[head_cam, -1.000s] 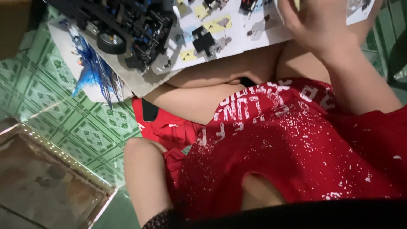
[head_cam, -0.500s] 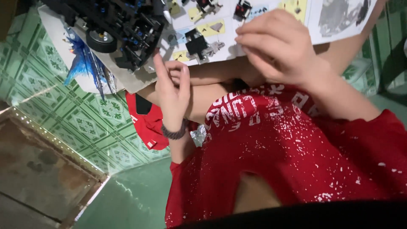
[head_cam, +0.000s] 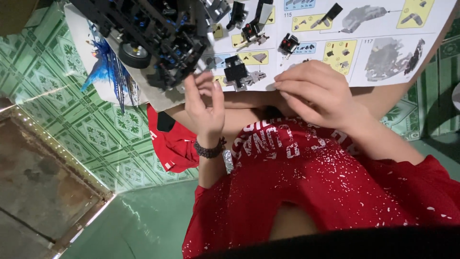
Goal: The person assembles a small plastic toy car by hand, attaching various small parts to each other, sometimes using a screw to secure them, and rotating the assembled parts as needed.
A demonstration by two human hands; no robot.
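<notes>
My left hand, a dark bead bracelet on its wrist, is raised with fingers spread, its fingertips right beside the near corner of a black brick-built vehicle model with a grey wheel. It holds nothing. My right hand rests with curled fingers on the near edge of an open instruction booklet lying across my legs. Whether anything is pinched in those fingers is hidden. A small black and grey sub-assembly lies on the booklet between my hands, and other small black pieces lie farther up the page.
I wear a red speckled shirt. A white sheet with a blue picture lies under the model. Green patterned floor tiles spread to the left, with a brown metal-edged surface at the lower left. Red cloth sits by my leg.
My left hand came up from my lap and reached to the model's corner. My right hand slid down the booklet to its near edge.
</notes>
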